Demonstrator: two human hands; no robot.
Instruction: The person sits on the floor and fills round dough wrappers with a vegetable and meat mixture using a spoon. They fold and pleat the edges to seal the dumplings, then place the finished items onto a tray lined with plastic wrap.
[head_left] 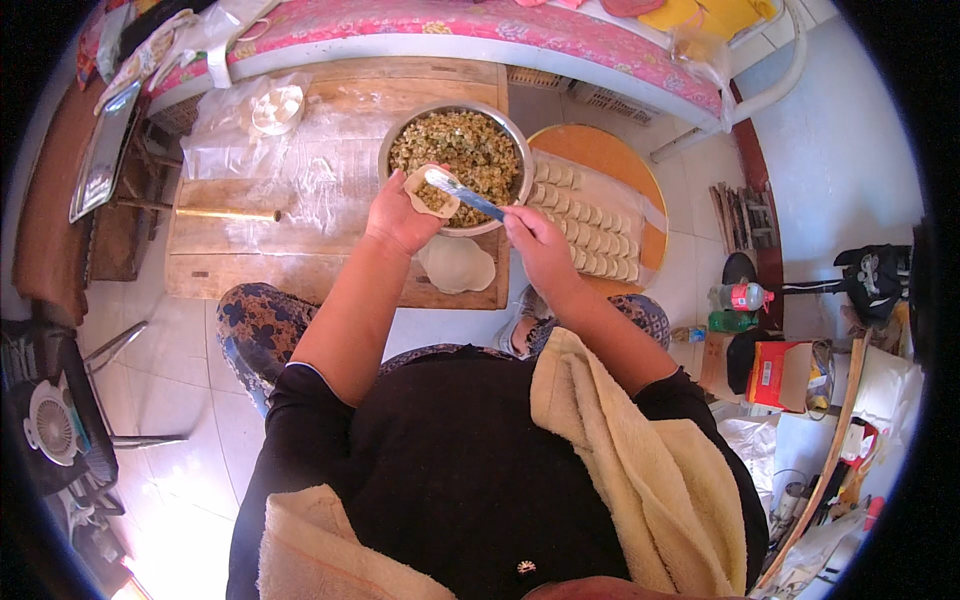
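Note:
In my left hand (398, 215) rests a round dumpling wrapper (432, 207) with some filling on it. My right hand (540, 240) is closed round the handle of a flat spatula-like knife (468, 197), whose pale, smeared end touches the filling on the wrapper. Both hands are at the near rim of a metal bowl (525, 150) holding chopped filling (460, 145). Below my left hand, a few overlapping wrappers (457, 265) lie on the wooden table. Right of the bowl, rows of folded dumplings (590, 225) sit on a sheet over a round board.
A rolling pin (228, 214) lies on the floury wooden table (330, 265). Farther back is a small white bowl (277, 108) on plastic film. A pink-covered bed (400, 35) borders the far side. Bottles (740, 296) and boxes (780, 375) stand at right, a fan (55, 422) at left.

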